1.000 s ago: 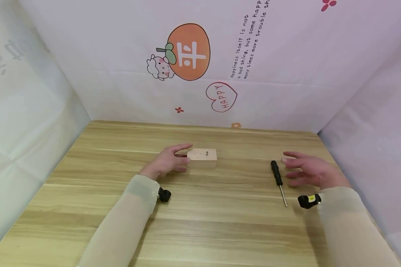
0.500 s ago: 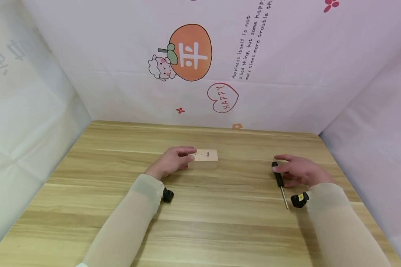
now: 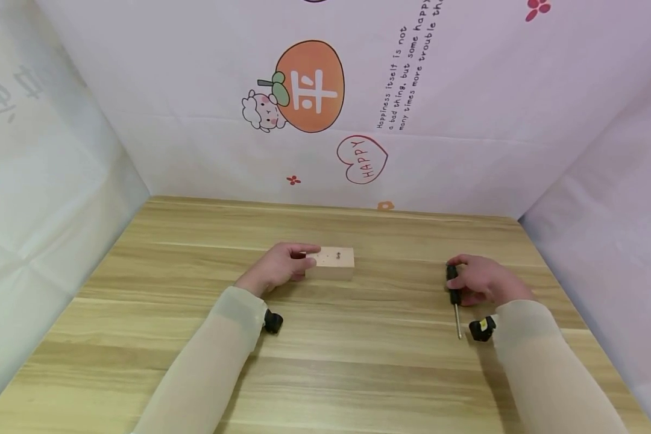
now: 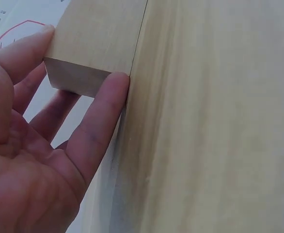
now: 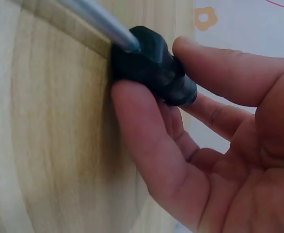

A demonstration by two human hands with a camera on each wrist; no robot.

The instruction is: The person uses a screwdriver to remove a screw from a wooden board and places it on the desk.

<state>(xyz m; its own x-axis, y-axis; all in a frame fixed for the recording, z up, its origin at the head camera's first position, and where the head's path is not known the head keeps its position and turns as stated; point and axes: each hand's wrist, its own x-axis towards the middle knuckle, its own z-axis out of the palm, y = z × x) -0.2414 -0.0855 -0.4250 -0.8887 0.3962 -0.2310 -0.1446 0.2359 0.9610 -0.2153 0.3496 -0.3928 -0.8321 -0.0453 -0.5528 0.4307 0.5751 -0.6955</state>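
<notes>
L hand (image 3: 278, 265) has thumb + fingers gripping one end of a pale wooden block (image 3: 332, 272); block sits on the table just R of that grip, small holes in its top close to the fingers, a couple of dark metal bits (image 3: 338, 255) farther from them. R hand (image 3: 481, 278), well apart from L, pinches a screwdriver (image 3: 454, 296) by its black handle, shaft running from the grip twd the person. R wrist view's blurry, so can't tell if the handle touches the table or is just off it.

Table (image 3: 358, 374): light wood-grain, streaks running side to side under both grips. Its back edge, beyond the hands, meets a white back sheet (image 3: 466, 163) w/ prints: orange fruit (image 3: 331, 66) + lamb (image 3: 260, 111) past L grip, "HAPPY" heart (image 3: 362, 159) + Eng. text (image 3: 404, 78) past the gap btwn grips. Left sheet (image 3: 49, 181), outboard of L hand, creased, faint grey lettering; right sheet (image 3: 607, 199), outboard of R hand, plain white.
</notes>
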